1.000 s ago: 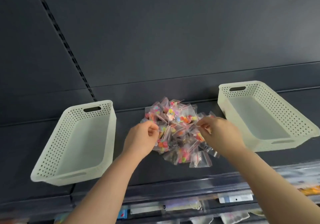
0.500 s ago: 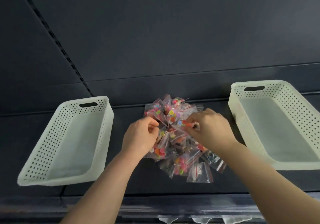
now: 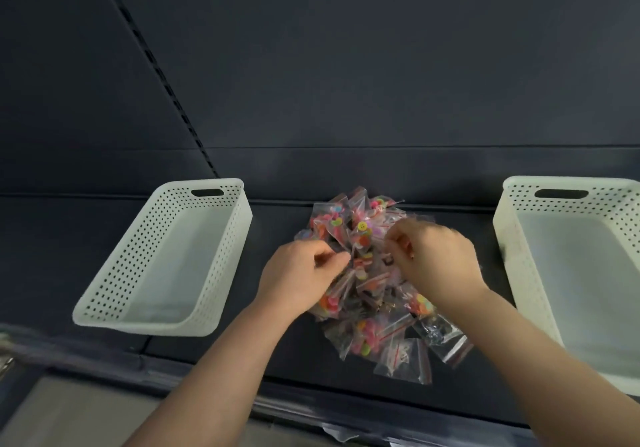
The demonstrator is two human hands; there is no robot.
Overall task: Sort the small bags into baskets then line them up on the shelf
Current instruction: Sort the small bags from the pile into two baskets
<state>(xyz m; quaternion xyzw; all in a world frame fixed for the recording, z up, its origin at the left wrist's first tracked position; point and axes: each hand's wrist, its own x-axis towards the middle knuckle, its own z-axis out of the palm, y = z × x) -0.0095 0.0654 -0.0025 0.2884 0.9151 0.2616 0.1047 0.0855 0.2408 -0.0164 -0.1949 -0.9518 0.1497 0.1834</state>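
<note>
A pile of small bags (image 3: 367, 332) sits in the middle of the dark shelf (image 3: 52, 256). The bags are clear, with red strips on top and little bright things inside.

The left hand (image 3: 304, 273) is on the pile at its 9 o'clock side. Its fingers are bent, and the thumb and a finger pinch a bag in the pile. The right hand (image 3: 436, 259) is on the pile at about 2 o'clock. Its fingers are bent too and pinch at a bag there. It is a bit blurry, so I cannot tell which bag each hand has.

A white basket with little holes (image 3: 131, 256) stands at 9 o'clock from the pile, apart from it. Another white basket (image 3: 606, 204) stands at 3 o'clock. No bags show in either one.
</note>
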